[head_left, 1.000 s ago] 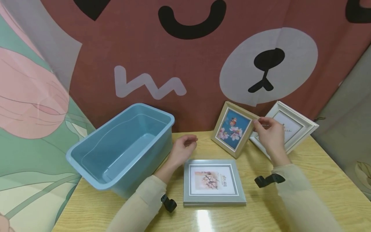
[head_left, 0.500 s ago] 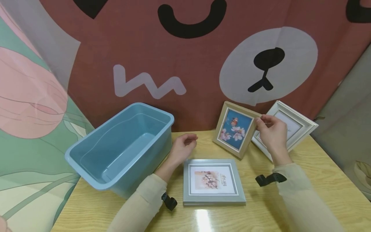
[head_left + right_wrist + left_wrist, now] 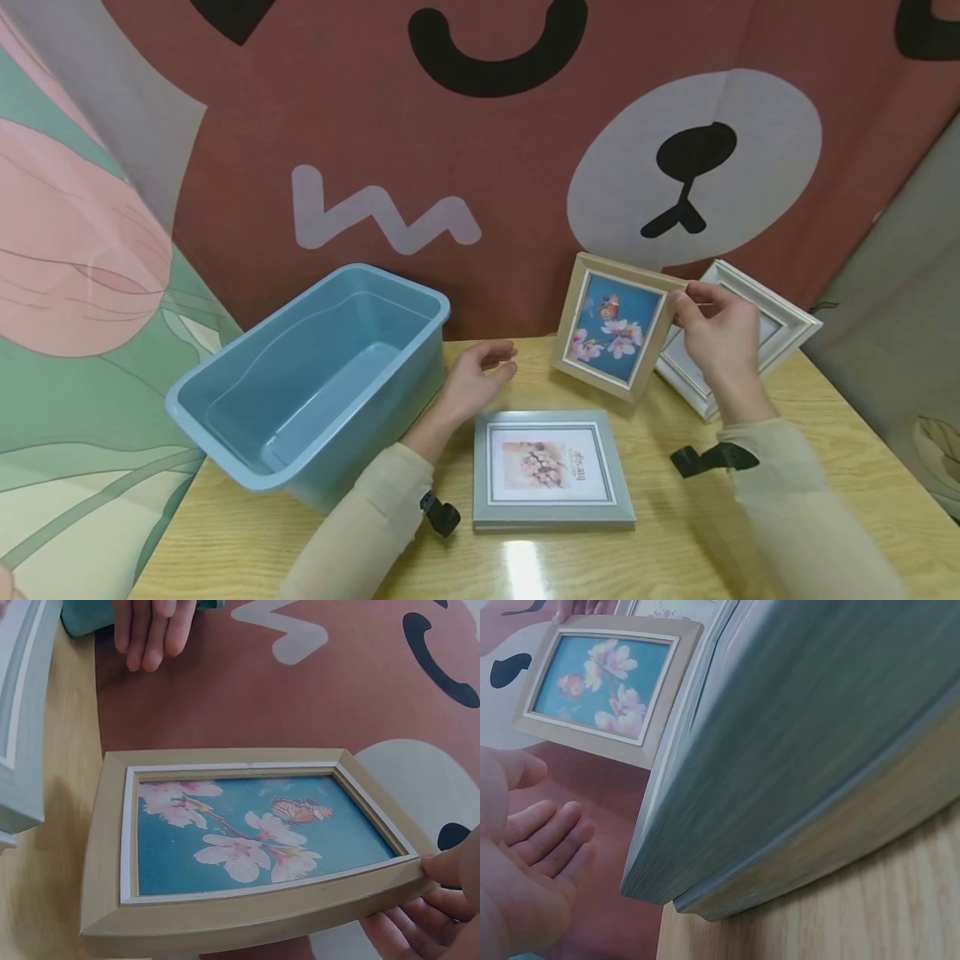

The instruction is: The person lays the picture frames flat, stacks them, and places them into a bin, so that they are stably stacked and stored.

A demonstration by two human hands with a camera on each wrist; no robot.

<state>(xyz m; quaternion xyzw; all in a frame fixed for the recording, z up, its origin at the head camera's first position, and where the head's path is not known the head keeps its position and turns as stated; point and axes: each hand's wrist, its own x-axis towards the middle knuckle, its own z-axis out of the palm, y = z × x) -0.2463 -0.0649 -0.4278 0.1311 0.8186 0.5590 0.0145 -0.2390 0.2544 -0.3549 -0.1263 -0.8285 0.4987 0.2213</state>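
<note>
My right hand pinches the upper right corner of a tan picture frame with a blue flower-and-butterfly picture. In the right wrist view the thumb lies on the front of the tan frame, fingers behind it. My left hand holds nothing; its fingers are loosely bent, between the blue tub and the tan frame. Just in front of that hand a grey-green picture frame lies flat, picture up. A white picture frame leans at the back right, partly hidden by my right hand.
The blue tub stands on the left of the wooden table, and nothing shows inside it. A printed cloth hangs right behind the table's back edge. The table's right edge runs past the white frame.
My right hand has moved slightly right and up, and the tan frame has come up with it, turning a little more upright. The left hand has hardly moved.
</note>
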